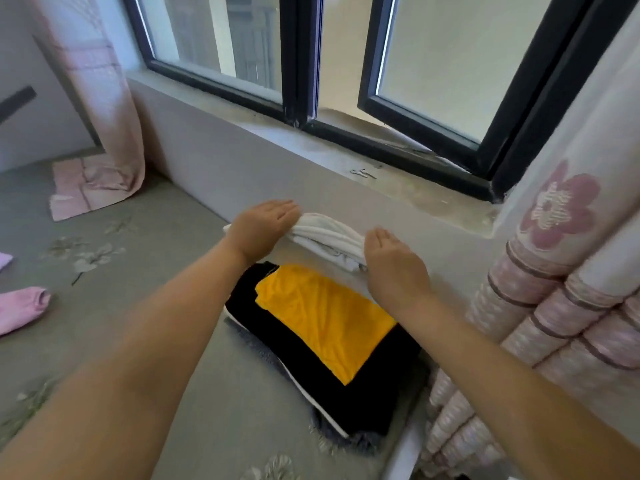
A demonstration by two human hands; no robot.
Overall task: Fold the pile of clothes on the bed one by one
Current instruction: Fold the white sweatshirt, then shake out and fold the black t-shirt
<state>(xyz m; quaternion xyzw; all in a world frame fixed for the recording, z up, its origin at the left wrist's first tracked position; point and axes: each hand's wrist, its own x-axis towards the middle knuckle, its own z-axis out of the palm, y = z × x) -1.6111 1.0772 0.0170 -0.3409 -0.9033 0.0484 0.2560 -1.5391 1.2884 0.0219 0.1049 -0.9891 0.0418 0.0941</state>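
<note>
White cloth (327,239), soft and light, lies folded far of the stack (322,344). Left hand (258,230) and right hand (393,265) flank its ends with fingers straight. Probably best lifted from underneath.

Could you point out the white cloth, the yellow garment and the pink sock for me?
white cloth (329,237): head view, bare middle between the hands.
yellow garment (322,313): head view, its centre.
pink sock (20,308): head view, its middle.

Bright, soft daylight enters through the window (346,46), whose panes glare pale. Shadows are faint. Wide-angle distortion bends the window frame, and the forearms near the bottom edge look soft.
</note>
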